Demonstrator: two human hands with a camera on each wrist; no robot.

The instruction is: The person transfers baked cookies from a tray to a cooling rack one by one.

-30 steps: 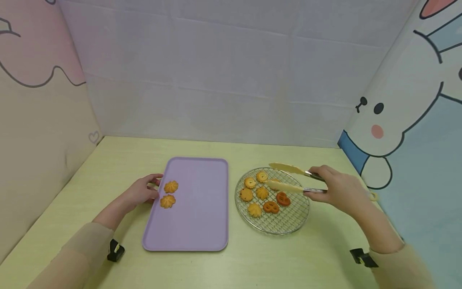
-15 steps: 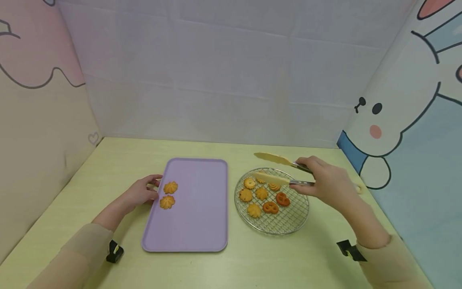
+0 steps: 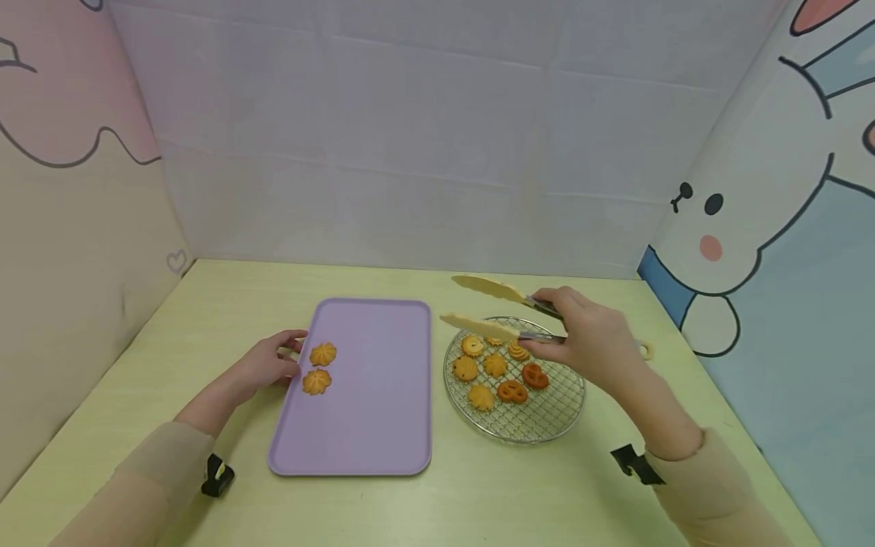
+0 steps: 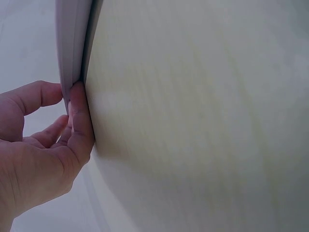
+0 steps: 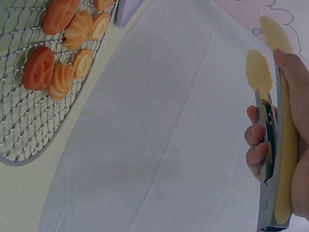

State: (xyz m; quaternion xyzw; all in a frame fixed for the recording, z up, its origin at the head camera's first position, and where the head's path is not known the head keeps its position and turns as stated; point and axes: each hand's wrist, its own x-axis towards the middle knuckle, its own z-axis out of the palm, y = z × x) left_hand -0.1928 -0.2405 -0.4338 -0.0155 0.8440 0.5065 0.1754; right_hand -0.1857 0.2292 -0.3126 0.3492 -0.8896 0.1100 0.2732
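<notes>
My left hand [image 3: 268,360] pinches the left rim of a lilac tray [image 3: 377,410]; in the left wrist view, thumb and fingers lie on either side of that rim. Two flower-shaped cookies, an upper cookie [image 3: 323,354] and a lower cookie [image 3: 317,381], sit near it on the tray. My right hand [image 3: 596,340] grips metal tongs [image 3: 488,287] with yellow tips. Their arms are spread with nothing between them, above the far edge of a round wire rack [image 3: 550,418]. On the rack lie several cookies [image 3: 481,397] and two pretzel-shaped cookies, including a brown pretzel [image 3: 512,392].
The tray and rack stand side by side on a pale yellow table [image 3: 506,494], with a narrow gap between them. A white sheet [image 3: 437,152] hangs behind the table. Cartoon-printed panels flank it, one with a white rabbit [image 3: 738,220] on the right.
My right hand has carried the tongs left and slightly away from me, from over the rack towards the gap beside the tray. My left hand stays at the tray's rim.
</notes>
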